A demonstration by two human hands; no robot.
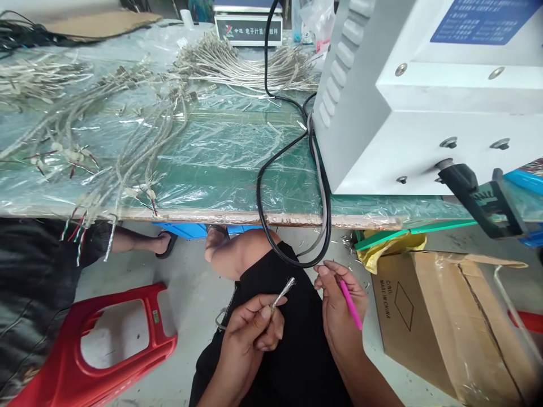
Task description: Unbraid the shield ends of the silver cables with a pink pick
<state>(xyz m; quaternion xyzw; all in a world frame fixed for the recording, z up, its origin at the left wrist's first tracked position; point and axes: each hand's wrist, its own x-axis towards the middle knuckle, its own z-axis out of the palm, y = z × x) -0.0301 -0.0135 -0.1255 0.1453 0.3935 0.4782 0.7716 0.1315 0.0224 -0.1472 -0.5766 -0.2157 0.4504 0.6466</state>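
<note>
Over my lap, my left hand (257,325) pinches a cable (283,293) whose silvery braided end sticks out up and to the right. Part of that cable loops out below the hand on the left. My right hand (341,299), a little apart from it, is closed round a thin tool with a bright pink handle (351,305). The working tip of the tool is hidden by the fingers or too small to make out. On the table at the left, bundles of clear-sheathed cables (144,135) lie with red, green, white and black wire ends hanging over the edge.
A large white machine (360,141) stands at the table's right, with a black cord (259,192) looping below the edge. Behind are a digital scale (248,28) and more cables (241,62). A cardboard box (407,316) is at right, a red stool (123,294) and a seated person at left.
</note>
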